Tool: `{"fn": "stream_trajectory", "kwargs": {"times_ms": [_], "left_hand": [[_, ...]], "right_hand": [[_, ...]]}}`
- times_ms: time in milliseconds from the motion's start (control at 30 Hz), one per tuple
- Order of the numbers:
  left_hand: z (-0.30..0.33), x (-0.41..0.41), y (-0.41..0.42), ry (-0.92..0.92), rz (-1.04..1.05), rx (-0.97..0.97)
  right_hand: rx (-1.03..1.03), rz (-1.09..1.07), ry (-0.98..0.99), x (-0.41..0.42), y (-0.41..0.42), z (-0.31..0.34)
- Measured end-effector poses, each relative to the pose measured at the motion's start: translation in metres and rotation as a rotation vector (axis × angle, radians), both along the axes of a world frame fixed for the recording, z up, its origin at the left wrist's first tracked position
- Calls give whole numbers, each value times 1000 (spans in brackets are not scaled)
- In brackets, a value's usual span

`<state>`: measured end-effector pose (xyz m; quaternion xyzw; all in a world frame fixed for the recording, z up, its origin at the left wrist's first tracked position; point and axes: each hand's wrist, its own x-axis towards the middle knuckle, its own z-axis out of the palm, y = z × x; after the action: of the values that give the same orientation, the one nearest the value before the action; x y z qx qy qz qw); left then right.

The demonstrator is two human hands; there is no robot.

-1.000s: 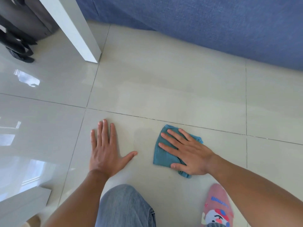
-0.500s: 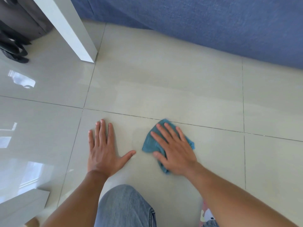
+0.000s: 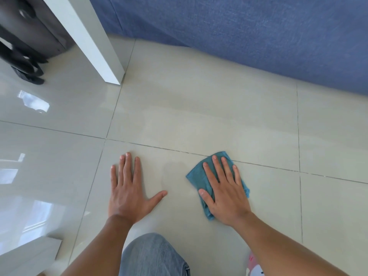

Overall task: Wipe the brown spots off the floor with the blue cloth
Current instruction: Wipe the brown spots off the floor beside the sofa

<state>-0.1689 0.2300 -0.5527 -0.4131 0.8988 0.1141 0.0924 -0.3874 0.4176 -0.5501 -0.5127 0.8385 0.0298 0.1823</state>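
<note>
While my right hand (image 3: 225,193) presses flat, fingers spread, on the blue cloth (image 3: 196,173) at lower centre, I'm mid-wipe; no brown spots show, so next I'd lift and check.

A white table leg (image 3: 93,40) stands near blue upholstery (image 3: 249,32).

Both hands lie flat on the floor (image 3: 199,108): the left hand (image 3: 129,188) directly on the tile, the right hand (image 3: 225,192) well to its right on the cloth (image 3: 196,173), whose far corner touches a grout line (image 3: 278,168).
</note>
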Motion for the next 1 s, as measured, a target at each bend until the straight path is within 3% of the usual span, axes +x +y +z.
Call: {"fn": "stream_trajectory", "kwargs": {"times_ms": [133,367,600,867,1000], "left_hand": [[2,-1,-1,-19,0,19],[2,0,-5,11,10,14],[-5,-2,-19,46,-48,0],[-7,-2,-21,66,-42,-28],[0,-9,-33,172,-4,-45]], "right_hand": [[-21,-58,4,-3,-3,-2],[-53,-340,33,-7,-40,-5],[-45,-472,48,-64,-101,-6],[-74,-279,23,-55,-151,-4],[-332,-338,8,-47,-157,9]]}}
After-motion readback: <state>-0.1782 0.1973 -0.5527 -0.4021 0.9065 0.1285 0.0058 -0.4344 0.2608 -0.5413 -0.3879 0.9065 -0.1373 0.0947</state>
